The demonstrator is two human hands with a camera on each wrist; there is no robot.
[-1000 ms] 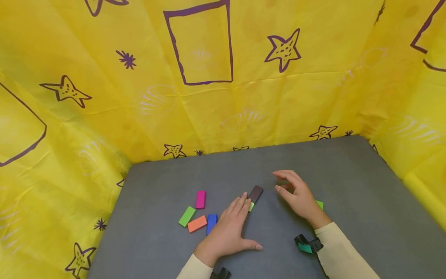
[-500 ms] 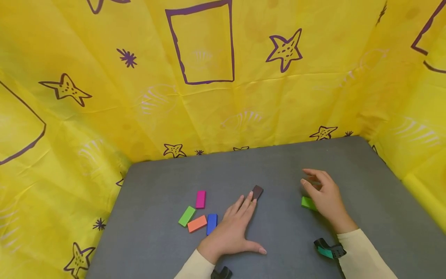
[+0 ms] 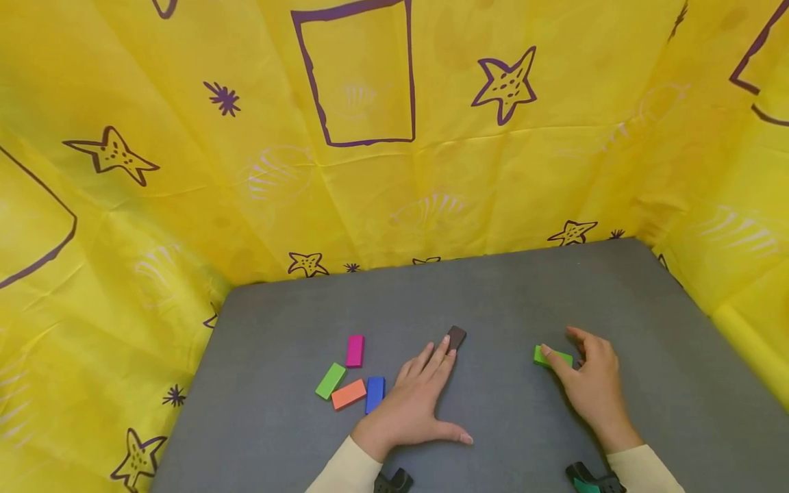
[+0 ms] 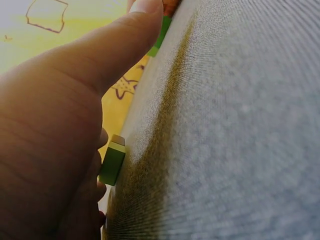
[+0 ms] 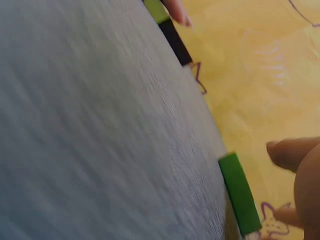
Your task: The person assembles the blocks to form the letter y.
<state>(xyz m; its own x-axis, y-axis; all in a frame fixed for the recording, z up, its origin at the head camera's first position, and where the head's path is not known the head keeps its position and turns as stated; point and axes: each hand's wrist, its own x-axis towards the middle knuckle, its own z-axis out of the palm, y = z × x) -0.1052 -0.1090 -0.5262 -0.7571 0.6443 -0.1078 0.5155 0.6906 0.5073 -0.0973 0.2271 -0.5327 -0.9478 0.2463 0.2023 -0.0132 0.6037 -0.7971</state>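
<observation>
My left hand (image 3: 413,411) lies palm down with its fingers stretched out over the dark brown block (image 3: 457,337) and a light green block (image 5: 157,10) end to end with it. In the head view the fingers cover that green block. The left wrist view shows the green block (image 4: 113,165) beside the fingertips. Over at the right, my right hand (image 3: 594,390) hovers around another green block (image 3: 553,357), thumb above it and fingers loosely bent. A gap shows between those fingers (image 5: 290,152) and the block (image 5: 240,192) in the right wrist view.
Left of my left hand lie a magenta block (image 3: 355,351), a green block (image 3: 331,381), an orange block (image 3: 349,395) and a blue block (image 3: 374,394), partly behind the hand. Yellow printed cloth (image 3: 364,205) walls the back and sides of the grey table (image 3: 283,315).
My right hand has moved right, away from the dark block, and lowered over the right green block. My left fingers have slid slightly forward, covering the light green block beside the dark one.
</observation>
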